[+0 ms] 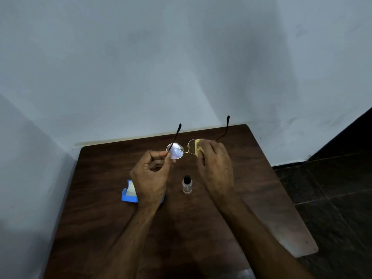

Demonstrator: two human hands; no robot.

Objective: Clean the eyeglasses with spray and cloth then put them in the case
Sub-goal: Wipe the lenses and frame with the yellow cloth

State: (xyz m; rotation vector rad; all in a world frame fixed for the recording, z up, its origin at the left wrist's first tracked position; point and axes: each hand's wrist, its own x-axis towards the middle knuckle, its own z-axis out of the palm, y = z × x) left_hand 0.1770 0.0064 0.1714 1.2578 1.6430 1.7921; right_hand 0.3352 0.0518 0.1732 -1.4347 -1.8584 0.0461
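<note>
A dark wooden bench (261, 188) lies below the right grip (216, 168). A pale wall (181, 57) stands beyond it, dark floor tiles (332, 188) to its right.

One wide-angle camera is worn on the head and aimed forward and down. The grips of the left hand (150, 176) on the eyeglasses (177, 151) and the right hand (216, 168) on the cloth (197, 147) are seen close, from above and behind; the table (251, 178) is shown beneath them, the wall (181, 67) beyond.

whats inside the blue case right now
A pale lining shows at the left end of the blue case. The left hand covers the rest of it, so what else lies inside cannot be seen. The eyeglasses are held up, outside it.
</note>
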